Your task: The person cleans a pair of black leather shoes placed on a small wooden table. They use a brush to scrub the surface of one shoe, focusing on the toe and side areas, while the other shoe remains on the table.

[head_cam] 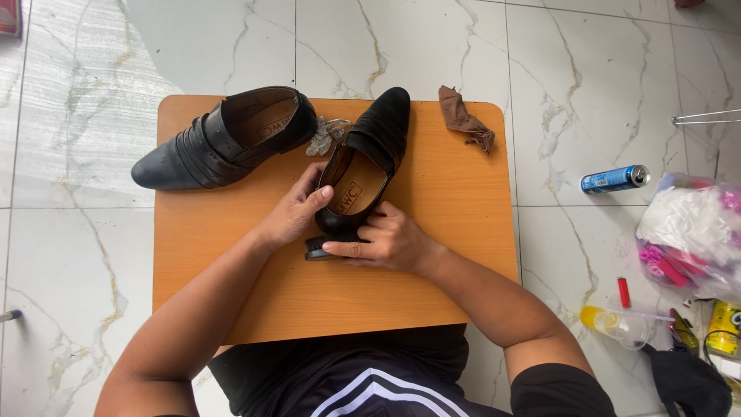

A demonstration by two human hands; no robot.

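Table (231, 255) fills most of my view, orange, on a marble floor. Second shoe (224, 139) lies at its far left edge, toe hanging off. Shoe (363, 166) stands mid-table, toe away from me. My left hand (293, 212) grips its heel rim; my right hand (390, 239) clasps the heel block. Brown rag (465, 118) lies far right; grey rag (328, 133) sits between the shoes.

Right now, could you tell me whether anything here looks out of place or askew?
The second black shoe hangs its toe over the wooden board's left edge. A blue can lies on its side on the tiled floor. Both hands, left and right, grip the heel end of the upright shoe.
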